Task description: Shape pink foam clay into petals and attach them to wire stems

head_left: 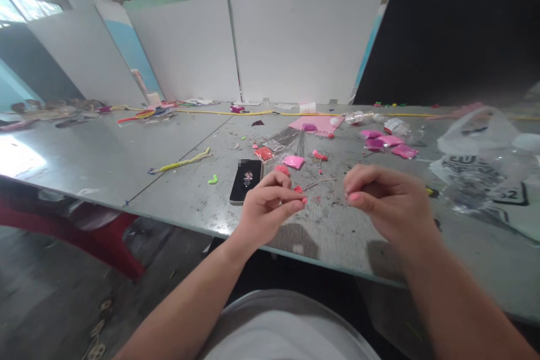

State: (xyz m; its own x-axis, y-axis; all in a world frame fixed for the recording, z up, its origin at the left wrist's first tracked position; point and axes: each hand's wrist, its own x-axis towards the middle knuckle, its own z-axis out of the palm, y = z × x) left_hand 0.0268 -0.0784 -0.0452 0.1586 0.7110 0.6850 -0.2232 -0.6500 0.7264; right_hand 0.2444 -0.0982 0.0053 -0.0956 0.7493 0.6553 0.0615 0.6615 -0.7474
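My left hand [272, 202] is closed in a pinch, thumb against forefinger, on a small piece of pink clay [304, 201]. Apart from it on the right, my right hand [386, 199] is also pinched above the table. A pink spot shows at its thumb tip; whether that is clay I cannot tell. Between the hands a thin wire stem [323, 181] extends from a red clay piece [297, 189] beside my left fingers. A rounder pink clay lump [282, 170] sits just behind my left hand. The phone [246, 181] lies left of that hand, its screen lit.
On the grey table [202, 202] lie a red packet [264, 152], a pink packet [293, 162] and a bundle of thin wires [291, 138]. Several pink packets [388, 140] and a plastic bag [476, 163] are at right. A yellow twisted strand [181, 163] lies left; a red stool [113, 236] stands below.
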